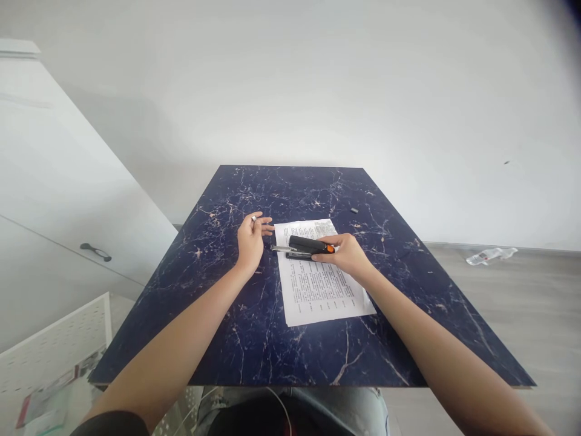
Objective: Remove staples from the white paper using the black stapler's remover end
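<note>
My right hand (pixel 347 251) is wrapped around the rear end of a black stapler (pixel 308 245) with an orange patch. The stapler lies over printed paper sheets (pixel 318 303), its jaws parted and a silver metal strip (pixel 282 249) sticking out to the left. My left hand (pixel 252 239) is just left of the paper, fingers apart and pointing toward it. Something small and silvery shows at its fingers, perhaps a ring; I cannot make it out. The sheets lie on a dark blue marbled table (pixel 218 339), the lower edges slightly offset.
A small dark piece (pixel 354 210) lies on the table beyond the paper. To the left stands a white cabinet (pixel 59 181) with a dark handle. A white perforated surface (pixel 49 333) is at lower left. Clear plastic (pixel 490 255) lies on the floor at right.
</note>
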Demonstrator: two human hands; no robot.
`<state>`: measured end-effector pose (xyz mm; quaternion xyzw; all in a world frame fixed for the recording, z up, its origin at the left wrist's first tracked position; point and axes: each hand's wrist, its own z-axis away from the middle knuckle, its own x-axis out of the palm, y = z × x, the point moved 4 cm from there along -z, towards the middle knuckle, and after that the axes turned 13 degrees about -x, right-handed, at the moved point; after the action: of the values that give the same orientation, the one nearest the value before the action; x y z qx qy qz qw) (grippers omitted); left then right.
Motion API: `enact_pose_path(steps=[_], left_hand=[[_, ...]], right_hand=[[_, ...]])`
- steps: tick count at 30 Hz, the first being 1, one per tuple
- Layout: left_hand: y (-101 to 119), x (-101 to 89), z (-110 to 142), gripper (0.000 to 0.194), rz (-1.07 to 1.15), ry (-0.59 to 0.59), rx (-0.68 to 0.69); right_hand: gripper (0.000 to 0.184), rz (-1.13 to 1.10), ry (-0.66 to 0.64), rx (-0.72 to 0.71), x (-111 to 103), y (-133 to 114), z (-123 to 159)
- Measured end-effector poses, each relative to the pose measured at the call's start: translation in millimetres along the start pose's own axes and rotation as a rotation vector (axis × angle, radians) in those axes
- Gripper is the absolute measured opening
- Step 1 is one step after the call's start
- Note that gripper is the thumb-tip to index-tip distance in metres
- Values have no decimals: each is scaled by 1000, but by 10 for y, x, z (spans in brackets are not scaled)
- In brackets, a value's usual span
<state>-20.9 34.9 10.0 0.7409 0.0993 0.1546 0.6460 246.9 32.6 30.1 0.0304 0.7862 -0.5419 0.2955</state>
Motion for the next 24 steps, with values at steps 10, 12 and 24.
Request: enact_pose_path(steps=[10,12,24], left_hand=[[108,105,95,24,-202,-173,131],[129,130,120,22,-335,-238,196],[109,145,121,34,-748,-471,543]], right_hand=[[38,1,19,-20,-27,87,-9],[38,-10,19,-15,-30,110,-12],[30,-7,8,8,-43,178,-27]])
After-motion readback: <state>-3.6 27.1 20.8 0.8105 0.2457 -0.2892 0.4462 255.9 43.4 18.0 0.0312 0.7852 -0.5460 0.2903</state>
